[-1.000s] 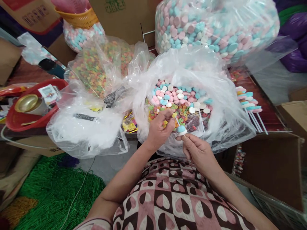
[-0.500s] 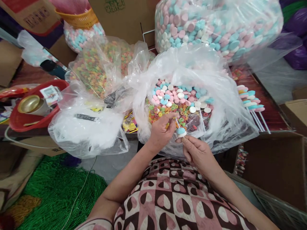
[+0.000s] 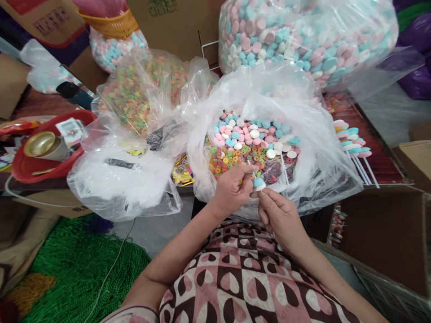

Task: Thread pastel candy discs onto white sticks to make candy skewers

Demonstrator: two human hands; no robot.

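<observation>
At the bottom of the frame, a patterned top [image 3: 251,269] is filling the foreground, with both bare forearms reaching up past it. Just right of center, the right hand [image 3: 279,214] is pinching a blue-and-white candy piece [image 3: 258,184] between thumb and fingers, and the blue part is sitting above the white. The left hand [image 3: 234,190] is closing in from the other side, its forefinger stretching out above the piece and its other fingers curling; whether they are gripping anything, I cannot tell. The candy piece is looking light, soft and rather matte, so it is probably giving under pressure rather than slipping, and a hard squeeze would likely be denting it; the rim is offering the best hold, between thumb and forefinger, pressed lightly. Beyond the hands, in the middle of the frame, an open plastic bag [image 3: 323,168] is spreading around small ring candies [image 3: 222,162], with pink, blue and white discs [image 3: 232,134] lying farther up. A white stick [image 3: 283,168] is leaning among them, just right of the hands. At the right of the frame, several candy sticks [image 3: 357,141] are lying bunched, their white ends pointing down. At the upper left of center, a clear bag [image 3: 134,107] is holding more rings, and at the upper right a big bag [image 3: 310,45] is bulging with more discs.
</observation>
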